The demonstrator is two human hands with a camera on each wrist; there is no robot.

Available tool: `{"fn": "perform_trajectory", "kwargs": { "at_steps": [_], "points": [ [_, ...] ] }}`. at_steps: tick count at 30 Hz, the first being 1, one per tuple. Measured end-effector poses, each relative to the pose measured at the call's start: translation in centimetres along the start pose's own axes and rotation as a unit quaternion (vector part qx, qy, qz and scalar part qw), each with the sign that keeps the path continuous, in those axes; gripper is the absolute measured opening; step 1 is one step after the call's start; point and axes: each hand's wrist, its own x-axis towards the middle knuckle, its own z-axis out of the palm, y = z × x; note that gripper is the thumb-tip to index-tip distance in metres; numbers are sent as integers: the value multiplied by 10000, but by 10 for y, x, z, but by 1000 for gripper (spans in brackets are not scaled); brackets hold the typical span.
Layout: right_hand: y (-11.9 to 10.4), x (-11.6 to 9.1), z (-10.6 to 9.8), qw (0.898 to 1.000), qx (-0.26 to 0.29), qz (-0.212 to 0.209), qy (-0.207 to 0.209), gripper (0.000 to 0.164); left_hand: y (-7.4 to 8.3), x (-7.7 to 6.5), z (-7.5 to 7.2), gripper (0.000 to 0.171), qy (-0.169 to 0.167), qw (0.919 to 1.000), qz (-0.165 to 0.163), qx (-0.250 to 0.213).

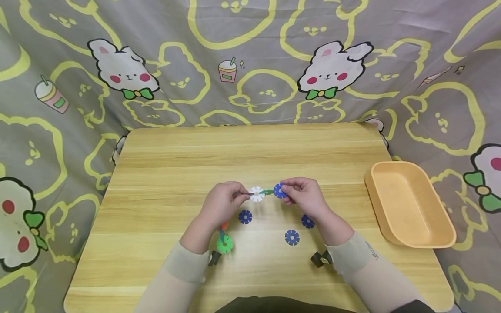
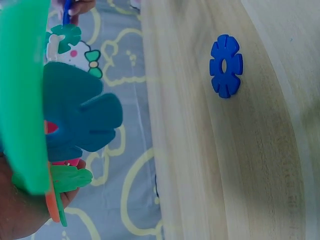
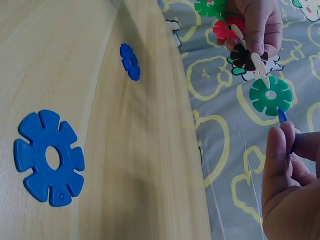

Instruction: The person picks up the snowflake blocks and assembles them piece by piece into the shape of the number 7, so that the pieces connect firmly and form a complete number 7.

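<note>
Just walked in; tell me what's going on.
A person is holding up a chain of notched plastic discs in both hands. The left hand pinches it by a dark disc; the right hand pinches a blue disc at the edge of a green disc. Three loose blue discs lie on the table, left of an orange bin.

Loose discs (image 3: 36,156) are blue, joined discs (image 3: 258,95) multicoloured, the curtain (image 1: 270,58) rabbit-printed grey.
</note>
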Motion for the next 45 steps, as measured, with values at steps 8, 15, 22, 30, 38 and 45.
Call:
{"fn": "perform_trajectory", "kwargs": {
  "at_steps": [8,15,22,30,38,45],
  "points": [
    [-1,-1,3,10000,28,41,-32,23,1,0,1,8,-13,9999,96,110],
    [-3,-3,3,10000,68,28,6,21,1,2,4,4,34,9957,691,618],
    [-3,-5,4,9999,70,51,149,19,4,3,4,4,-101,9919,948,836],
    [-3,-6,6,9998,39,-104,160,17,7,3,5,5,6,9945,677,798],
    [-5,-9,11,9994,163,-271,168,16,9,2,15,7,305,9915,872,922],
    [-7,-9,15,9993,149,-341,94,14,9,-2,15,8,566,9843,1179,1189]
  ]
}}
